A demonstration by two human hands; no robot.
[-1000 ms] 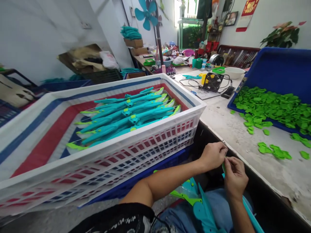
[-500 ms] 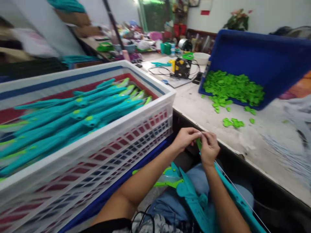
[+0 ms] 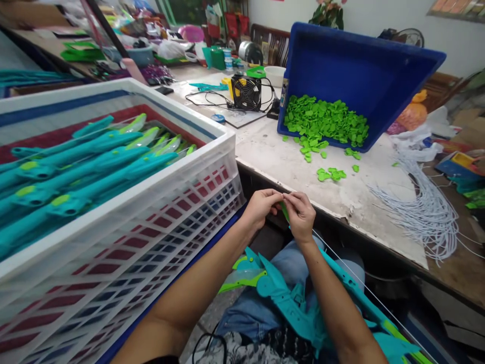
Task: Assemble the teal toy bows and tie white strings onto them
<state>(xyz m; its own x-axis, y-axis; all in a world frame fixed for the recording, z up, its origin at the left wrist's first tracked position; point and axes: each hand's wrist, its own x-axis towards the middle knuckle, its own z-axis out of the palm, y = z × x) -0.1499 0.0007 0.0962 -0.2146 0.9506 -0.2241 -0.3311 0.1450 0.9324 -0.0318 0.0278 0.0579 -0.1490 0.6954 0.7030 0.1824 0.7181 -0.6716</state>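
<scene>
A teal and green plastic toy bow [image 3: 280,285] lies across my lap, one limb running up between my hands. Its green tip [image 3: 285,211] shows just under my fingertips. A white elastic cord [image 3: 354,275] stretches along the bow from the lower right up to my right hand. My left hand [image 3: 261,206] and my right hand [image 3: 301,215] meet fingertip to fingertip at the tip, both pinched closed. Fingers largely hide the cord's end and exactly how it sits on the tip.
To the left stands a white plastic crate [image 3: 182,212] holding several teal toy bows [image 3: 83,174]. A blue bin [image 3: 352,60] tipped on its side spills small green plastic pieces [image 3: 326,121] onto the worktable [image 3: 261,146]. A bundle of white cords [image 3: 432,217] lies right; a small fan [image 3: 246,93] stands behind.
The view has turned to the right, so the crate, bin and hands appear farther left. Both hands stay pinched together at the bow's tip.
</scene>
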